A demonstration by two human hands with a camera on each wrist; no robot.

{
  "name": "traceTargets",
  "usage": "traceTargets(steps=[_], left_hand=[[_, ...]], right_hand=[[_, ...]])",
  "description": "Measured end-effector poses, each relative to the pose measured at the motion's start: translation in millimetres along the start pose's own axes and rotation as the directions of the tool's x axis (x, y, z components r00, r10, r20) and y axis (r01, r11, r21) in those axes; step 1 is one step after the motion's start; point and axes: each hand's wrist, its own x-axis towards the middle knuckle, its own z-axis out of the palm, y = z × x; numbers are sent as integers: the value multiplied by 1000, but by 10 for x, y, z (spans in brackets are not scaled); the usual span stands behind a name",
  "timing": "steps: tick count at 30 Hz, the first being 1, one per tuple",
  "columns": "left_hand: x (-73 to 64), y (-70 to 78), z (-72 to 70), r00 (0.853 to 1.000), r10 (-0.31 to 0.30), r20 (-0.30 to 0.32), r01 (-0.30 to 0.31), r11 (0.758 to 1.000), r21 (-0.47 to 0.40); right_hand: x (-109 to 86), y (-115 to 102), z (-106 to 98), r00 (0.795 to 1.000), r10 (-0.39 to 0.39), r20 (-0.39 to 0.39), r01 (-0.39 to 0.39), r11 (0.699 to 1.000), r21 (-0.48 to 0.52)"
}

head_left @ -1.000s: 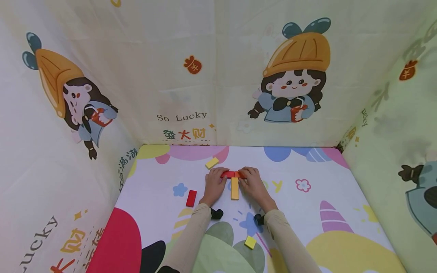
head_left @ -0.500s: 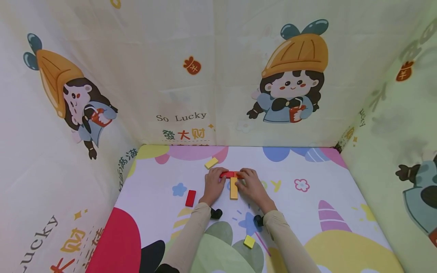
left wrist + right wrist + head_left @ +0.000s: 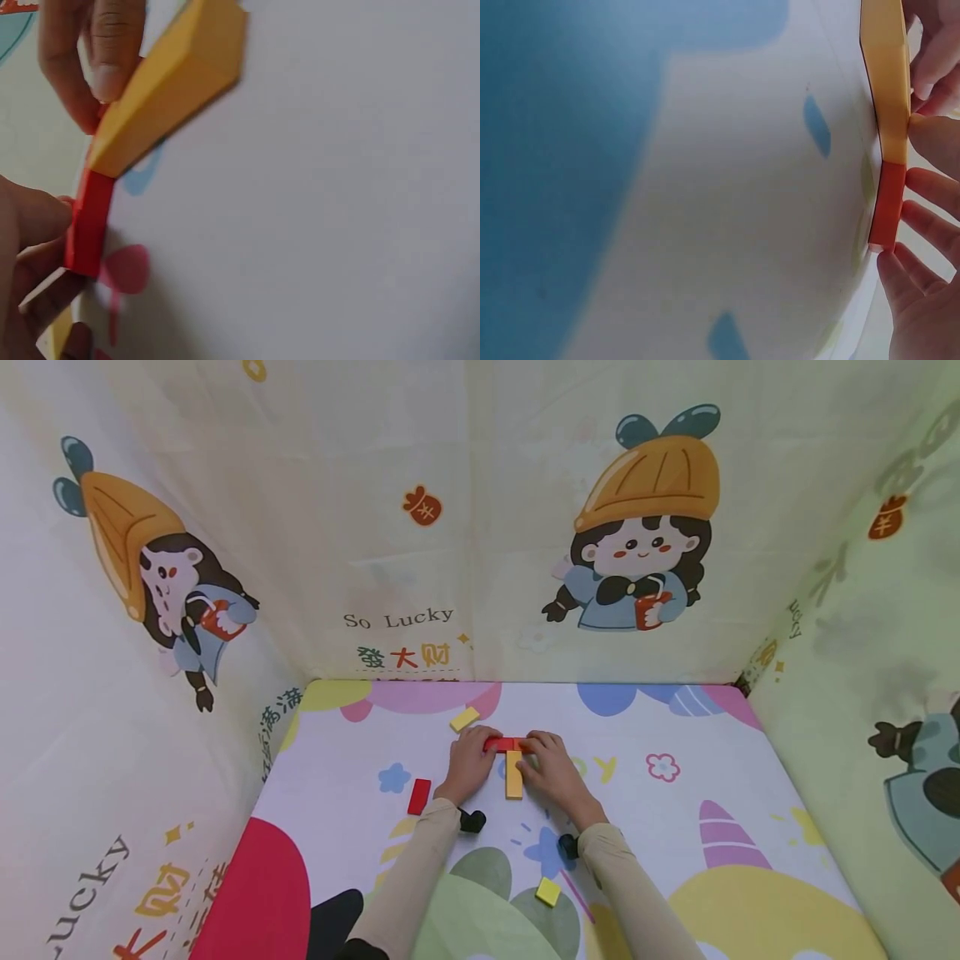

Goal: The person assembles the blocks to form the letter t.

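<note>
A red block [image 3: 498,744] and an orange block [image 3: 519,744] lie end to end in a row. From their joint a yellow-orange block [image 3: 513,775] runs toward the person, so the three form a T. My left hand [image 3: 469,765] holds the outer end of the red block, thumb on the near side in the left wrist view. My right hand [image 3: 555,777] has fingers bent over the orange block and at its outer end. Its thumb [image 3: 932,141] touches the yellow-orange block near the joint.
A pale yellow block [image 3: 464,719] lies behind my left hand. Left of that hand is a red block [image 3: 419,797]; a small yellow block [image 3: 547,892] sits nearer, between the forearms. Printed cloth walls [image 3: 510,568] stand behind and beside the patterned tabletop [image 3: 622,827].
My right thumb has shifted left from the right side of the yellow-orange block onto it. The right fingers have moved slightly inward over the orange block. The left hand stays about in place.
</note>
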Motion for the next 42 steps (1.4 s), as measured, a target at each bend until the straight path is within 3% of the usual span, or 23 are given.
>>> traceTargets(steps=[6,10,14,20,25,34,42], left_hand=[[55,39,-113,994,-27,101,28,1000,-7],[69,61,-203,992,-32,126,37,999,-38],[86,76,-310,995,-21,102,24,999,-35],[200,39,-465,1000,18,-1,-18,997,79],[297,-55,-550,997,4,-74,6,992,127],[338,-187,-522,992,-123,-22,124,982,142],[334,-157,-515,986,-165,-10,166,984,71]], right_hand=[[-2,21,8,1000,-19,-6,19,1000,-6],[1,22,6,1000,-24,-5,24,1000,-2],[2,16,2,1000,-17,0,17,1000,5],[-7,7,2,1000,-6,-6,6,1000,19],[-13,10,-1,1000,-6,-5,6,999,32],[-24,21,-1,1000,2,10,-3,1000,29],[-16,27,3,1000,3,10,-3,1000,28]])
